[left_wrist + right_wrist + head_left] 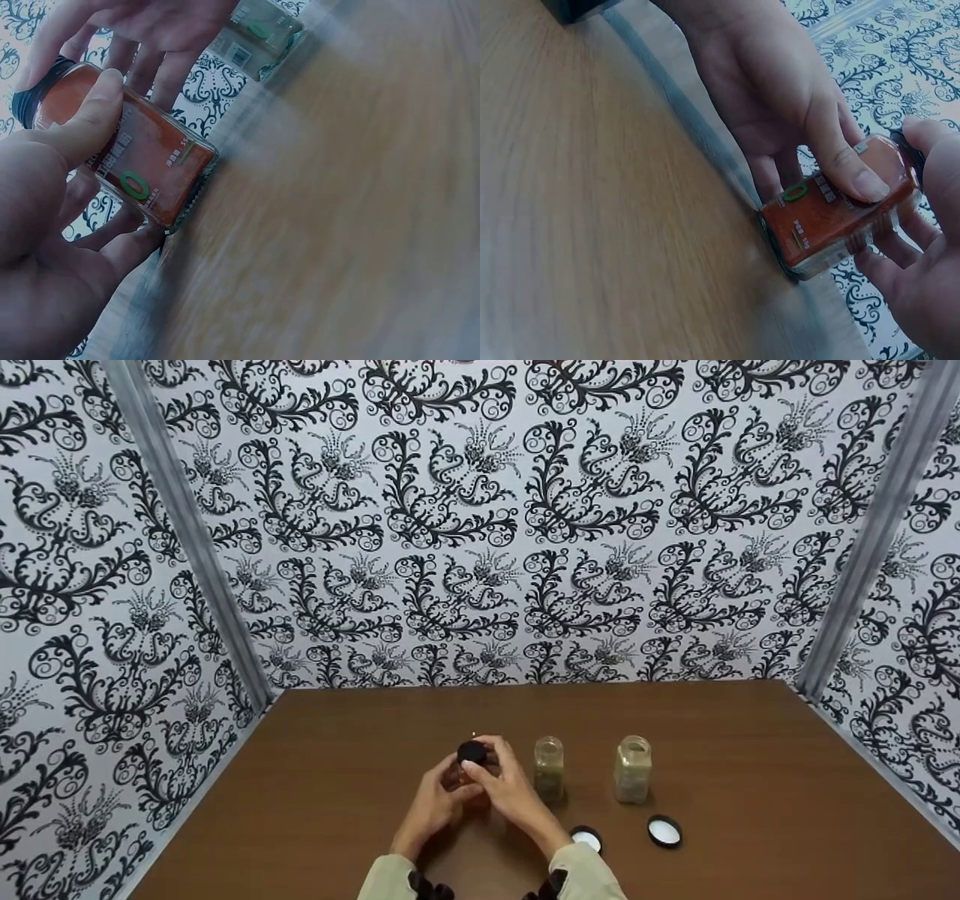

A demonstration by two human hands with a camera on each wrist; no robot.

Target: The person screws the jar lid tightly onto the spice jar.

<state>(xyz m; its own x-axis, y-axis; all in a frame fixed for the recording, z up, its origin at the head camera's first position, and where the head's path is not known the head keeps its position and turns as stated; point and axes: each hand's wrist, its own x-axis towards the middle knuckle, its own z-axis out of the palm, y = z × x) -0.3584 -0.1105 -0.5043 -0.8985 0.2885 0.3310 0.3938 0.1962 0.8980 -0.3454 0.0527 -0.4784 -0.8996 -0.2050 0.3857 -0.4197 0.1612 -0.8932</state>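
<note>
A square glass spice jar of orange-red powder [161,161] is held just at the table between both hands. My left hand [436,806] grips the body, its thumb across the front and fingers behind. The right hand [514,791] has its fingers and thumb around the black lid [472,753], which sits on the jar's mouth. In the right wrist view the jar [817,225] is tilted, its base close to the wooden surface. Whether the lid is fully tight cannot be seen.
Right of the hands stand two lidless glass jars, one with greenish-brown contents [549,780] and one with paler contents [634,776]. Two black lids lie with white insides up, one near the right forearm [586,838], another farther right [664,832]. Patterned walls enclose the brown table [337,750].
</note>
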